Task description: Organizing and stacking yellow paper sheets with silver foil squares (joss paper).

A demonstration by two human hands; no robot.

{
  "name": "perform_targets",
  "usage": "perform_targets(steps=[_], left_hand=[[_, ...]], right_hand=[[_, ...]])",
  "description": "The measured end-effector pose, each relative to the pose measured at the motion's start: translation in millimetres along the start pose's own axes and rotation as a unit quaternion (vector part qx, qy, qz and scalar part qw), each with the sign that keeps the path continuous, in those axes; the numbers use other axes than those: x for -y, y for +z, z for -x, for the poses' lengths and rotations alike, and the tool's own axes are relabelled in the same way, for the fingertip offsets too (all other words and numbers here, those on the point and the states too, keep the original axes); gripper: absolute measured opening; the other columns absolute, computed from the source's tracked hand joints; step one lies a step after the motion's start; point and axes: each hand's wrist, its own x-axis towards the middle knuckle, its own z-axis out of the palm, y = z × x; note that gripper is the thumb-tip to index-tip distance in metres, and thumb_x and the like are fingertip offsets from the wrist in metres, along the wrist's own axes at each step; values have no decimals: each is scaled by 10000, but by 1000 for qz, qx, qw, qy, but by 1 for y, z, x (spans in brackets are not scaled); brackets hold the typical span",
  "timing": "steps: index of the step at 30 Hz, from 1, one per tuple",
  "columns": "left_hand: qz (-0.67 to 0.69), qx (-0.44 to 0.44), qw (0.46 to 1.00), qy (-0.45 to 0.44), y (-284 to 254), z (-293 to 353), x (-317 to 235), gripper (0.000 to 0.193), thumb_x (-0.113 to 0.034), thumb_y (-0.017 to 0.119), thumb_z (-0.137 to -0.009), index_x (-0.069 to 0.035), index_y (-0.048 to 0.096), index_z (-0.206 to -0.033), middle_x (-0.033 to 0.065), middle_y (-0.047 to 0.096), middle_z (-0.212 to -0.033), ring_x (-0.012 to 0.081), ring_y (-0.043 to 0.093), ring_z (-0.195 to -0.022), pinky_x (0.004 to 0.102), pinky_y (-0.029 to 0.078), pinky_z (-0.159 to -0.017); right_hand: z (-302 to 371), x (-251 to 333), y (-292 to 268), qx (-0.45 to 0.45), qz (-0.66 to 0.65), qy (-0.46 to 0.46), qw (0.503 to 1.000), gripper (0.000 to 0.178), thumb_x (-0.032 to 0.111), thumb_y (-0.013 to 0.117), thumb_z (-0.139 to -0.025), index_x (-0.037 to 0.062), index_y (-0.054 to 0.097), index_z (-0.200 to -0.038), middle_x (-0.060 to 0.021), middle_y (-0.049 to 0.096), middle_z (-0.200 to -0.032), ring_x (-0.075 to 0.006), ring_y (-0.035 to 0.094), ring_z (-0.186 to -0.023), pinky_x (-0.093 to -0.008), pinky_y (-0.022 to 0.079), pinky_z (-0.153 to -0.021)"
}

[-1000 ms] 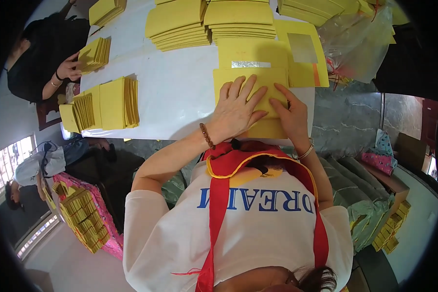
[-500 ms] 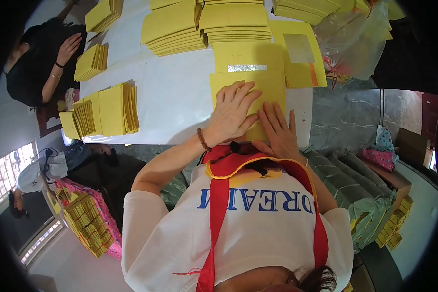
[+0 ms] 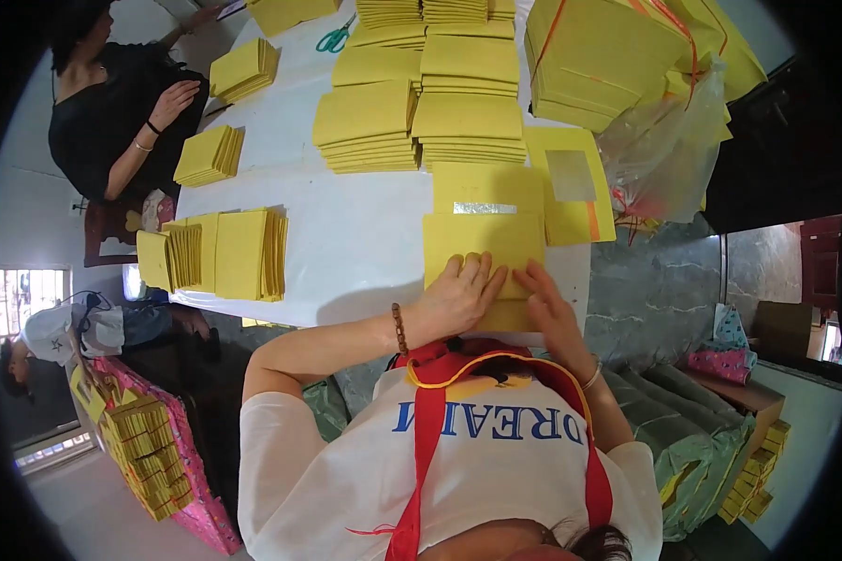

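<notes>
A folded yellow paper sheet (image 3: 468,238) lies at the near edge of the white table, in front of my body. My left hand (image 3: 458,297) rests palm down on its lower part, fingers stretched forward and close together. At the sheet's right edge, my right hand (image 3: 554,307) touches the paper with its fingertips, its fingers partly bent and turned toward the left hand. Beyond the folded part lies more yellow paper (image 3: 486,182) with a silvery strip (image 3: 484,208) across it. Neither hand grips anything that I can see.
Stacked yellow paper pieces (image 3: 365,117) stand farther back, near green-handled scissors (image 3: 335,37). Other yellow bundles (image 3: 243,254) line the left side. A yellow sheet with a grey panel (image 3: 571,176) and a clear plastic bag (image 3: 660,159) are at right. A person in black (image 3: 122,122) sits left.
The view has tipped up, showing more of the far table. My left hand has slid nearer over the sheet, and my right hand's fingers have bent in at its right edge.
</notes>
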Motion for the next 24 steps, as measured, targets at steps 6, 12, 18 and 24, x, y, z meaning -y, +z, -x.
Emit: perform_targets(steps=[6,12,18,24], left_hand=[[147,26,988,-27,-5,0,15,609,-138,619,-651,33,481,-1218,183,519,-1193,292,507,-1009,363,426,-839],[146,-197,961,-126,-33,30,56,581,-7,565,-652,29,497,-1227,160,538,-1215,317,523,-1015,388,426,-886],[37,-117,972,-199,31,102,111,589,11,573,-655,0,499,-1240,146,532,-1232,317,513,-1031,390,419,-892],[83,-24,979,-183,82,126,117,496,-67,598,-755,-32,500,-1240,125,511,-1239,313,470,-1089,402,388,-915]], right_hand=[[-14,13,-16,-135,-180,-28,974,419,278,322,-1001,33,381,-1335,-134,554,-1210,-216,494,-1166,-354,347,-1020],[-12,2,-17,-158,-122,-55,978,308,159,440,-963,28,505,-1235,-103,587,-1150,-181,525,-1107,-301,383,-972],[-15,-3,-4,-144,-57,-45,987,276,131,530,-912,10,568,-1156,-83,637,-1054,-150,569,-997,-275,428,-891],[-17,2,0,-131,2,-47,990,250,126,545,-900,0,591,-1111,-76,649,-1021,-137,573,-965,-259,430,-862]])
